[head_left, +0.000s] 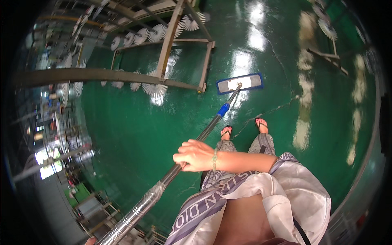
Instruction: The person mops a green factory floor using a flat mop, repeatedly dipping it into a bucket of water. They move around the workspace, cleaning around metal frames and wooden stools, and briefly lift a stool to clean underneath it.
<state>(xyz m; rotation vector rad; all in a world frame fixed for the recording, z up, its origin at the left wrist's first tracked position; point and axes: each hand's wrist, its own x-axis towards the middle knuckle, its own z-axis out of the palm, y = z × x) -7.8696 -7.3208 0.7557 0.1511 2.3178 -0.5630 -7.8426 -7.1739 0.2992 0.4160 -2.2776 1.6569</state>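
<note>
A flat mop [240, 83] with a blue-edged, grey-and-white rectangular head lies on the green floor ahead of my feet. Its long dark pole runs toward the lower left, with a blue collar [223, 109] near the head and a silver, plastic-wrapped upper part [139, 208]. Around the middle of the pole, my right hand [196, 156] is closed, with a beaded bracelet on the wrist. Only a sliver of my left hand [90, 241] shows at the bottom edge, against the upper end of the pole; most of it is hidden.
A metal frame [167, 45] stands on the floor at the upper left, with several white finned discs [155, 83] along it. Another rack [328, 57] with discs is at the far right. Shelving and equipment [85, 204] line the left. The shiny floor [122, 134] has cracks near my sandalled feet.
</note>
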